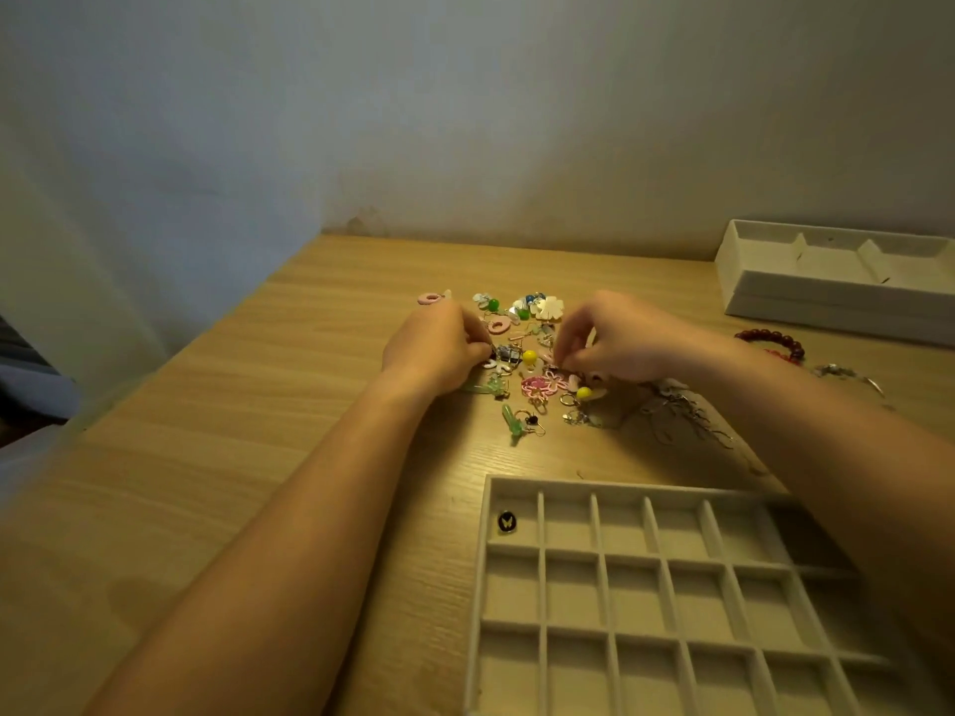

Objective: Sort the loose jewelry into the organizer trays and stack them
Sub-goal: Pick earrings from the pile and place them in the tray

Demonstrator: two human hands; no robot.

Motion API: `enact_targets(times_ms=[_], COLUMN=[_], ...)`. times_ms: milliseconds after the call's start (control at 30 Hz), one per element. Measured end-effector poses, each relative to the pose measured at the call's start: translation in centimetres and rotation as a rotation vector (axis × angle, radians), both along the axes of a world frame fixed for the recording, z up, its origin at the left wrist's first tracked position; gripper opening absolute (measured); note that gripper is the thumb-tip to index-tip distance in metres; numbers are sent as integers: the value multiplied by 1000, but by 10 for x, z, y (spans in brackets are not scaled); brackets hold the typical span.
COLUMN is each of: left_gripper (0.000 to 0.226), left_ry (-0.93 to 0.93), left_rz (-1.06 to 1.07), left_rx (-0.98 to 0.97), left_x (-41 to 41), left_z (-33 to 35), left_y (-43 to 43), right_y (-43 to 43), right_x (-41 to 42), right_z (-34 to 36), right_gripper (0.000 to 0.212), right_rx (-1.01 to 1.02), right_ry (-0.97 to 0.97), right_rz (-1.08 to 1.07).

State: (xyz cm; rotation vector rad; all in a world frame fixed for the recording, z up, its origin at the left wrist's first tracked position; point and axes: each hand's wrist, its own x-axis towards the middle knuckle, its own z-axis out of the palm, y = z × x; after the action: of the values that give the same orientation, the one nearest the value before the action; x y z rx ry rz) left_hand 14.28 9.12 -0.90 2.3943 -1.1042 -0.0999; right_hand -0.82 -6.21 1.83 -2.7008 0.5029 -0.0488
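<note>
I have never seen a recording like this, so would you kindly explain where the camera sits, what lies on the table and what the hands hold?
No machine here: a person works with bare hands. The one picture comes from a head-worn camera looking down. On the wooden table lie loose jewelry, a gridded tray with one dark oval piece in its far-left compartment, a second tray far right, and a red bead bracelet. The left hand and right hand both pinch at the jewelry; which pieces is too small to tell.

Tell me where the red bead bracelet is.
Head view: the red bead bracelet lies on the table, right of the right hand, in front of the white tray.
</note>
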Motion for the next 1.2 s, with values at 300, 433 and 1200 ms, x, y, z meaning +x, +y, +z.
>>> enact_targets(times_ms=[300,433,1200], left_gripper=[13,12,6], left_ry=[444,502,227], left_rz=[-54,-140,44], left_rx=[-305,-384,-55], left_x=[-6,-16,-3], left_z=[16,21,0], left_y=[18,23,21], right_y=[9,27,21], right_x=[0,5,20], right_z=[8,10,-10], right_gripper=[20,15,19], right_rx=[260,467,96], right_ry=[-190,-292,-87], right_rz=[-45,-55,-12])
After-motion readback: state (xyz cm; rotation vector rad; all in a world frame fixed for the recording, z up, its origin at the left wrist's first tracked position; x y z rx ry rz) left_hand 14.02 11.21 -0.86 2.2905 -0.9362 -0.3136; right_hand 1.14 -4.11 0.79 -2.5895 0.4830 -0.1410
